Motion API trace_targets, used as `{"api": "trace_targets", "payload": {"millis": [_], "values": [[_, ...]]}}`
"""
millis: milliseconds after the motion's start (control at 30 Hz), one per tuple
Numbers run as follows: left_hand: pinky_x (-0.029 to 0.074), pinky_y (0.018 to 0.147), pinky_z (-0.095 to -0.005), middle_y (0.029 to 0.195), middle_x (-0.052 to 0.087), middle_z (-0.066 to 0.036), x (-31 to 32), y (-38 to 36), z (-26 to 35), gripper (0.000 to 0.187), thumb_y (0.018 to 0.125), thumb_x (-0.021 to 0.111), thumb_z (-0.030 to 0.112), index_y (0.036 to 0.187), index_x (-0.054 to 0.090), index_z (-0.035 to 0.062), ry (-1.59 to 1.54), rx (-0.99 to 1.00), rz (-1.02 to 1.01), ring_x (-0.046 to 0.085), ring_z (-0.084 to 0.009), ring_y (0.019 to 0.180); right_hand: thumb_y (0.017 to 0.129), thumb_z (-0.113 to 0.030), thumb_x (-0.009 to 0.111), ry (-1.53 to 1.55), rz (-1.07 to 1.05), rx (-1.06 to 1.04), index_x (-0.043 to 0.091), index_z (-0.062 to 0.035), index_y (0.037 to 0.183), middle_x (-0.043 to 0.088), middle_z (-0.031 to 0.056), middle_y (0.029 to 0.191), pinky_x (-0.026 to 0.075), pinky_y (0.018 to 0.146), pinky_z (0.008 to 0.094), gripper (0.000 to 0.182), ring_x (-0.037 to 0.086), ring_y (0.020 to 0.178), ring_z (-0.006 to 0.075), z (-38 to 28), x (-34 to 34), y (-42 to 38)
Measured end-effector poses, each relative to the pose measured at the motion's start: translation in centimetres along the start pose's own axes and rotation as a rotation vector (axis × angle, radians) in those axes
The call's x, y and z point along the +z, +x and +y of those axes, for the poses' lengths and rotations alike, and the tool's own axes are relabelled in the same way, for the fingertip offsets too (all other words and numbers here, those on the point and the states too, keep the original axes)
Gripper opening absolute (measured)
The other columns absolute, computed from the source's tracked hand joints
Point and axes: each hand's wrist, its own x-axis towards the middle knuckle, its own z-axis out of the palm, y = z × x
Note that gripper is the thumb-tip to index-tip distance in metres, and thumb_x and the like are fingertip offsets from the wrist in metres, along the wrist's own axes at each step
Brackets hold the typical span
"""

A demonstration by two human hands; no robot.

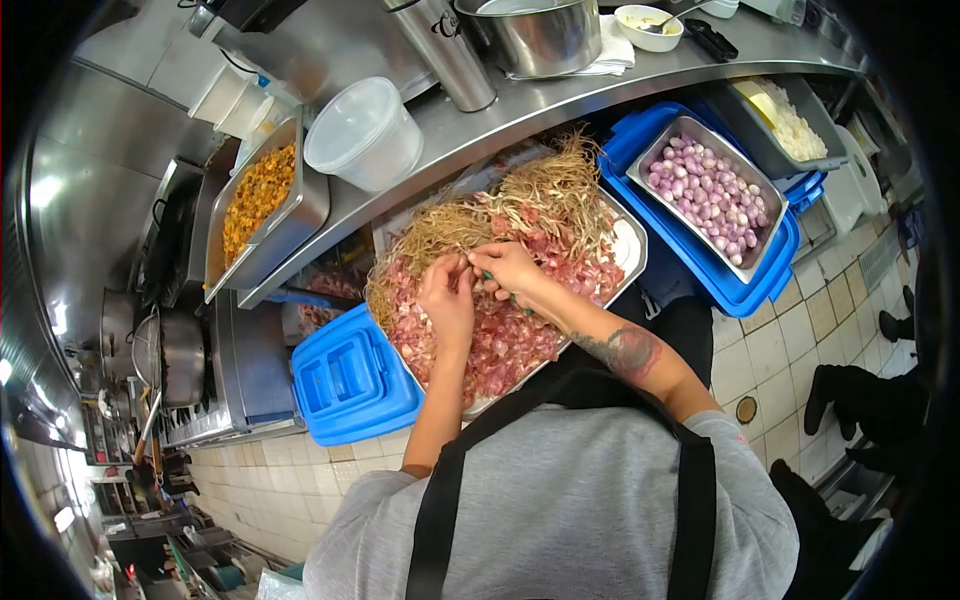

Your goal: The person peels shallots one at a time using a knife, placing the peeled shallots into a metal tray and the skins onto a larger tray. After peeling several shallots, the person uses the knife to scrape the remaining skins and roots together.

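My left hand (447, 292) is closed in a pinch over the tray, its fingertips on a small piece that looks like a shallot, mostly hidden. Right beside it, my right hand (508, 272) is closed around a small green-handled knife (487, 274); its blade does not show clearly. Beneath both hands, a large metal tray (632, 240) is heaped with pinkish-red shallot skins (480, 345). Dry, stringy roots and stalks (545, 185) are piled along its far side. Peeled purple shallots (705, 190) fill a steel pan at the right.
Blue lids (345, 380) lie left of the tray and under the shallot pan. A steel counter (530, 100) bears a plastic tub (365, 130), a pot (530, 40) and a pan of orange-brown food (258, 200). Other people's dark-clothed legs (870, 400) are at right.
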Motion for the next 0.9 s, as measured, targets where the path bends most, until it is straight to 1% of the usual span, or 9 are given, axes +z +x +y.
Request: {"api": "trace_targets", "payload": {"millis": [167,267,367,500,533,600,667,833,900], "values": [[0.052,0.075,-0.0284,0.098,0.061,-0.013,0.1,0.2,0.0,0.022,0.073,0.063,-0.009,0.094,0.059,-0.0043,0.108,0.197,0.023,0.063,-0.0194,0.085,0.088,-0.016,0.055,0.119,0.013,0.064,0.056,-0.0019,0.098,0.053,0.0023,0.071,0.027,0.035,0.0223,0.017,0.043,0.047,0.0083,-0.2,-0.7,0.8],[0.051,0.077,-0.0277,0.1,0.062,-0.013,1.4,0.0,-1.6,0.024,0.076,0.063,-0.007,0.099,0.058,-0.0047,-0.517,-0.24,0.004,0.062,-0.0188,0.088,0.088,-0.016,0.055,0.091,0.031,0.047,0.056,-0.0038,0.098,0.052,0.0011,0.071,0.025,0.035,0.0201,0.016,0.041,0.047,0.0068,-0.5,-0.7,0.5],[0.051,0.077,-0.0271,0.099,0.062,-0.012,0.5,0.8,-3.0,0.027,0.078,0.062,-0.006,0.105,0.056,-0.0042,-0.763,-0.556,-0.164,0.061,-0.0179,0.091,0.089,-0.016,0.055,0.05,0.033,0.044,0.056,-0.0049,0.098,0.052,0.0006,0.072,0.024,0.035,0.0187,0.015,0.04,0.047,0.0059,-0.5,-0.9,0.5],[0.054,0.076,-0.032,0.096,0.063,-0.01,-1.3,1.7,-3.4,0.025,0.082,0.06,0.0,0.107,0.056,-0.0027,-1.041,-0.735,-0.309,0.062,-0.0205,0.092,0.09,-0.018,0.052,0.189,-0.103,0.143,0.053,-0.0055,0.099,0.053,0.0011,0.075,0.025,0.035,0.0178,0.015,0.038,0.048,0.0048,-0.6,-2.3,1.0],[0.053,0.081,-0.038,0.1,0.062,-0.01,-1.7,1.8,-3.3,0.027,0.084,0.058,0.004,0.111,0.055,-0.0001,-1.142,-0.678,-0.375,0.061,-0.023,0.095,0.09,-0.018,0.051,0.239,-0.129,0.153,0.054,-0.0055,0.096,0.053,0.0015,0.076,0.025,0.035,0.0174,0.014,0.038,0.048,0.0046,-0.7,-2.9,1.4],[0.05,0.085,-0.0412,0.105,0.06,-0.011,-2.0,2.0,-1.5,0.029,0.085,0.057,0.005,0.113,0.053,0.0021,-1.26,-0.621,-0.351,0.059,-0.0238,0.098,0.091,-0.017,0.049,0.34,-0.185,0.175,0.055,-0.0055,0.091,0.054,0.0022,0.077,0.026,0.035,0.0167,0.013,0.038,0.049,0.0044,-0.9,-3.4,1.8],[0.046,0.09,-0.0439,0.112,0.056,-0.012,-2.3,2.1,-0.8,0.034,0.086,0.057,0.009,0.119,0.049,0.005,-1.316,-0.61,-0.313,0.056,-0.0248,0.102,0.092,-0.019,0.048,0.254,-0.148,0.159,0.054,-0.0058,0.098,0.053,0.0018,0.078,0.027,0.035,0.0157,0.015,0.037,0.049,0.0035,-1.0,-3.0,1.5],[0.048,0.087,-0.0393,0.111,0.056,-0.012,-3.1,2.1,2.1,0.036,0.085,0.057,0.008,0.12,0.048,0.0045,-1.368,-0.697,-0.125,0.057,-0.0238,0.097,0.094,-0.023,0.044,0.096,-0.117,0.099,0.054,-0.0041,0.114,0.052,0.0015,0.081,0.027,0.035,0.0147,0.029,0.037,0.049,0.0039,-3.3,-1.7,-2.5],[0.049,0.087,-0.037,0.111,0.055,-0.013,-3.4,1.9,3.2,0.038,0.084,0.058,0.007,0.121,0.047,0.0042,-1.409,-0.701,-0.107,0.057,-0.0236,0.097,0.094,-0.023,0.044,0.093,-0.097,-0.038,0.053,-0.0028,0.115,0.052,0.0024,0.082,0.027,0.035,0.0155,0.031,0.04,0.048,0.0051,-3.5,-1.8,-4.1]]}}
